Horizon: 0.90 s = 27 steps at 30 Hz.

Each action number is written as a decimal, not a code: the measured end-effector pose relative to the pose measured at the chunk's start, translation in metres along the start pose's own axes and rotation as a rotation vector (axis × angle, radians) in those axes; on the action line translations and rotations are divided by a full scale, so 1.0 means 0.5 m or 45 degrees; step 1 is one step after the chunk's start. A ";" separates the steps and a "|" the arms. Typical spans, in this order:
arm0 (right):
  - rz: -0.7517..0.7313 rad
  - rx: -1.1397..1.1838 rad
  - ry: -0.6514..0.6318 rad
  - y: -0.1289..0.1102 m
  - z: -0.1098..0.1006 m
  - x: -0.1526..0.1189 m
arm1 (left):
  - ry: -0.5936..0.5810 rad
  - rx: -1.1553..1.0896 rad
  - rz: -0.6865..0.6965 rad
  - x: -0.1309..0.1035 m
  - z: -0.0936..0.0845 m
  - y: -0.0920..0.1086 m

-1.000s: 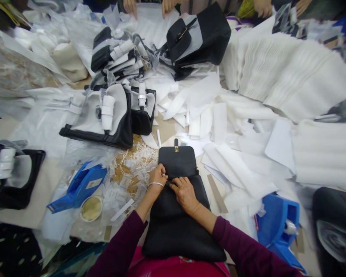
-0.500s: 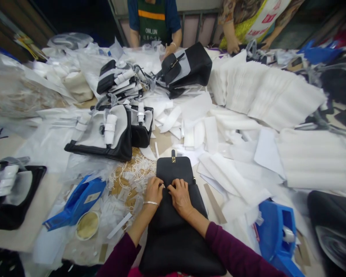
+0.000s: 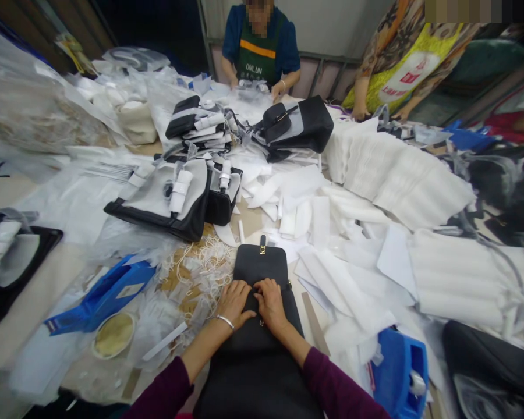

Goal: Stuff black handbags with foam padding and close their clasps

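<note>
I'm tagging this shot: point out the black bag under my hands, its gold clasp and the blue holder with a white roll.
Black bag (image 3: 261, 352), head view: its main body.
Gold clasp (image 3: 262, 249), head view: its metal plate.
Blue holder (image 3: 393, 365), head view: its side wall.

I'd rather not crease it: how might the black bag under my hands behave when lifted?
The black bag will probably sag, since it lies flat and looks soft. Its upper flap may swing, as it lies opened out.
</note>
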State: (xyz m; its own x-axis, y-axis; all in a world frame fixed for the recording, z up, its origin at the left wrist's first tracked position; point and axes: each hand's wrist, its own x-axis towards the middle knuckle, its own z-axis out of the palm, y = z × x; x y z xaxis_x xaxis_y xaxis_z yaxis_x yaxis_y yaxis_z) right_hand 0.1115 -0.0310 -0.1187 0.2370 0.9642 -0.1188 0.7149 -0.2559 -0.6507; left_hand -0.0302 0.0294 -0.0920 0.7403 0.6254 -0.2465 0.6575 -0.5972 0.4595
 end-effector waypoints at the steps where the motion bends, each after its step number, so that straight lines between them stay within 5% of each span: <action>1: -0.002 0.000 -0.002 0.000 0.000 0.000 | -0.015 0.034 0.023 0.006 -0.005 -0.006; 7: 0.000 0.006 -0.017 0.000 0.000 0.001 | -0.095 0.173 0.088 0.033 0.000 -0.022; 14: -0.025 -0.019 -0.006 0.006 -0.008 0.011 | 0.116 0.218 0.005 0.035 0.038 -0.021; 21: -0.037 -0.304 0.143 0.015 -0.059 0.158 | 0.121 0.147 0.009 0.040 0.040 -0.022; 27: 0.058 -0.564 -0.010 0.016 -0.068 0.245 | 0.065 0.203 -0.074 0.043 0.033 -0.011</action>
State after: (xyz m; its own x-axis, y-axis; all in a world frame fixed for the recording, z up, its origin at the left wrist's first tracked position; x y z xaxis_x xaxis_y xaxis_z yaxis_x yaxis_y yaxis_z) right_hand 0.1687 0.0825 -0.1129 0.2711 0.9513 -0.1467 0.9171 -0.3015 -0.2607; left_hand -0.0155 0.0378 -0.1140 0.6947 0.6837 -0.2233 0.7161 -0.6286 0.3032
